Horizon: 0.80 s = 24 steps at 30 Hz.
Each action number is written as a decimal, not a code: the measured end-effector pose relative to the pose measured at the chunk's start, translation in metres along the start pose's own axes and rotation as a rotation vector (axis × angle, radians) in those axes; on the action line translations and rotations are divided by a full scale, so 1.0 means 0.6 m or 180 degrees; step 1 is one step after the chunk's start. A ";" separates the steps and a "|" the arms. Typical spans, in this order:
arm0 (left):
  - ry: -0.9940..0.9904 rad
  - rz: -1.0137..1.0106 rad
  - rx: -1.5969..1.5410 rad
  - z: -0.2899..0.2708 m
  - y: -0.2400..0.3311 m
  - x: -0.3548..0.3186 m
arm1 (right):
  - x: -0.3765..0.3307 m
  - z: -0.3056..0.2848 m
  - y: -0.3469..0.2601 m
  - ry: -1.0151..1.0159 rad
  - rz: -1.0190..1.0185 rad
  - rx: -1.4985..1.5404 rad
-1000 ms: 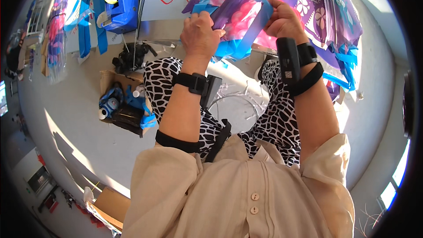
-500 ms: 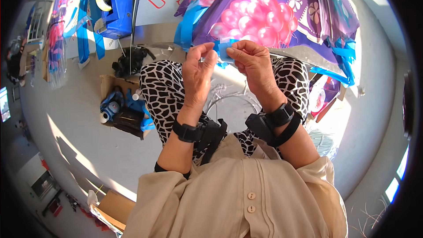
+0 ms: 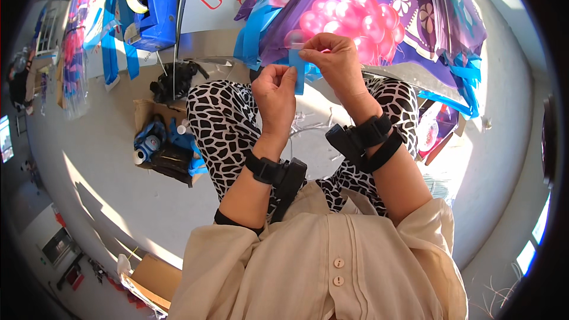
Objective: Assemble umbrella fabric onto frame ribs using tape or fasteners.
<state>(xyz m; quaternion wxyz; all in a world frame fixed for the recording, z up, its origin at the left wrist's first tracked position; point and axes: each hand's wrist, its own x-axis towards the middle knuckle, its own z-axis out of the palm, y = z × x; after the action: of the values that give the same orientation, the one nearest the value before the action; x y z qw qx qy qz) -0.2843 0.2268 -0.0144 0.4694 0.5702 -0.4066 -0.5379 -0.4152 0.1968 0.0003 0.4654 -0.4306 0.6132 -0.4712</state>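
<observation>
A short blue strip (image 3: pixel 299 74) is pinched between both hands, raised in front of the chest and above the lap in black-and-white patterned trousers (image 3: pixel 222 124). The left hand (image 3: pixel 275 92) is closed on the strip's lower part, while the right hand (image 3: pixel 332 56) is closed on its top end with fingertips. Just behind the strip, a purple bag printed with pink balloons (image 3: pixel 355 18) is spread over the grey surface (image 3: pixel 201 24). A black band is worn on each wrist. A blue tape dispenser (image 3: pixel 148 0) is seen at the far left.
</observation>
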 end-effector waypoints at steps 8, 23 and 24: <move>0.0210 0.0252 0.0493 0.002 -0.013 0.014 | 0.019 0.017 -0.001 -0.0010 -0.0140 -0.0516; 0.0326 0.0251 0.0621 0.005 -0.018 0.019 | 0.019 0.024 0.005 0.0350 -0.0207 -0.1196; 0.0340 0.0231 0.0590 0.006 -0.018 0.020 | 0.018 0.026 0.005 0.0442 -0.0307 -0.1281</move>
<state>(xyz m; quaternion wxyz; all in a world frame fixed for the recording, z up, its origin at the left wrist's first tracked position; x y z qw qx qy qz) -0.2872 0.2174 -0.0279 0.4548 0.6239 -0.4493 -0.4494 -0.4022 0.1839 -0.0063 0.3035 -0.5102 0.7042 -0.3895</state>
